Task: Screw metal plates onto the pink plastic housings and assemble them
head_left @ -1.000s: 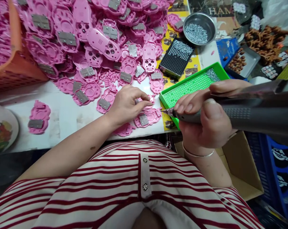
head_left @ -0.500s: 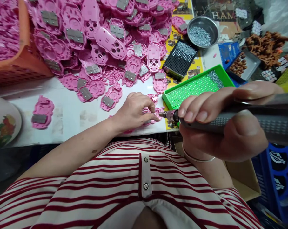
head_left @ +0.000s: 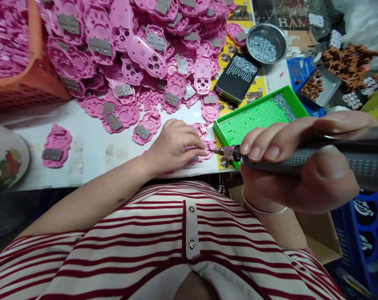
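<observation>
The right hand [head_left: 289,185] has a closed grip around the electric screwdriver [head_left: 368,152], which lies roughly level with its bit pointing toward the left hand [head_left: 178,146]. The left hand is low over the work casing [head_left: 204,158], a pink plastic shell at the near edge of the desk [head_left: 91,166]. Its thumb and forefinger are drawn close together beside the bit tip; whether that grip is clenched on a screw or on the shell cannot be determined. The hand covers part of the casing, and contact between bit and shell cannot be confirmed.

Just right of the casing, the green tray [head_left: 239,125] has a perforated insert, with loose screws gathered at its far end. Beyond it are the black perforated tray [head_left: 232,81], also bearing screws, and the metal bowl [head_left: 284,39], containing more.

A large heap of pink casings [head_left: 145,54], many with metal plates fitted, occupies the far side. Small pink parts [head_left: 149,99] lie at the heap's near edge. The orange basket [head_left: 45,87], at far left, is filled with pink pieces. One separate casing [head_left: 56,146] lies flat between the basket and the patterned white bowl [head_left: 7,158].
</observation>
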The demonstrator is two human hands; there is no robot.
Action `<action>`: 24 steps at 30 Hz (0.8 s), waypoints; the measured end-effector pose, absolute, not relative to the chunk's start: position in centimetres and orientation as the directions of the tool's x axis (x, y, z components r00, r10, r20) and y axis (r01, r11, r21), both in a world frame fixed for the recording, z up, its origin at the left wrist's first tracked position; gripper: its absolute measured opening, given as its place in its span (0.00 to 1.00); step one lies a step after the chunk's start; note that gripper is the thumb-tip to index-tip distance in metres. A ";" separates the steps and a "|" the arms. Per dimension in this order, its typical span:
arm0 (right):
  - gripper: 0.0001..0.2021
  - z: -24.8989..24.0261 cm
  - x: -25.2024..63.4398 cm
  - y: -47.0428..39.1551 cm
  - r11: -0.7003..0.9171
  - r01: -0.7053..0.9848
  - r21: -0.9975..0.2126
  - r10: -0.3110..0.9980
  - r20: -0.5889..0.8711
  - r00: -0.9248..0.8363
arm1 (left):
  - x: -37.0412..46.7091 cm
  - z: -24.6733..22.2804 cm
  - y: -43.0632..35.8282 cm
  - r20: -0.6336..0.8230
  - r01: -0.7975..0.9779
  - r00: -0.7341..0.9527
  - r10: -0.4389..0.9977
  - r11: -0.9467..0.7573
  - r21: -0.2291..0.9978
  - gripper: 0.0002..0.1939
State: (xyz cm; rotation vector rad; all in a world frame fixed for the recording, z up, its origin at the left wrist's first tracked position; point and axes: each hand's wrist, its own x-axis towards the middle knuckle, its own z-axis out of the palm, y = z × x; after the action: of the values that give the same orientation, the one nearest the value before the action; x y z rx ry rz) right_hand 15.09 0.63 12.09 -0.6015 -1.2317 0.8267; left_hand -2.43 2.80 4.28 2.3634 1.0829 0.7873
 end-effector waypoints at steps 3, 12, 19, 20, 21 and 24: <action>0.10 11.1 15.3 1.6 0.653 -0.175 -0.736 0.757 0.639 0.137 | -2.3 3.4 3.9 0.255 0.647 0.460 0.850 -0.518 0.559 0.09; 0.09 9.9 15.4 0.9 0.572 -0.239 -0.785 0.820 0.537 0.199 | -0.3 1.9 6.3 0.190 0.753 0.379 0.906 -0.421 0.506 0.07; 0.21 11.5 14.6 0.7 0.378 -0.190 -0.906 0.923 0.353 0.151 | -0.4 1.1 6.7 0.170 0.692 0.352 0.920 -0.378 0.615 0.06; 0.21 11.4 14.5 1.1 0.377 -0.187 -0.907 0.923 0.352 0.153 | -0.3 1.1 6.8 0.154 0.685 0.352 0.923 -0.366 0.631 0.05; 0.21 11.2 14.4 1.4 0.379 -0.184 -0.907 0.922 0.353 0.157 | -0.3 1.1 6.9 0.144 0.678 0.356 0.923 -0.361 0.641 0.05; 0.20 10.6 14.7 1.9 0.402 -0.162 -0.901 0.911 0.374 0.176 | -0.2 0.9 7.0 0.171 0.650 0.387 0.906 -0.399 0.647 0.05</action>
State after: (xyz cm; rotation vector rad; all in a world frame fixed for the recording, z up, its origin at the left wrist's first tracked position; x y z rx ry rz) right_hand 14.66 1.86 10.59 -0.8404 -1.1304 0.9020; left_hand -0.18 7.00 0.92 2.1679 1.3339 0.7077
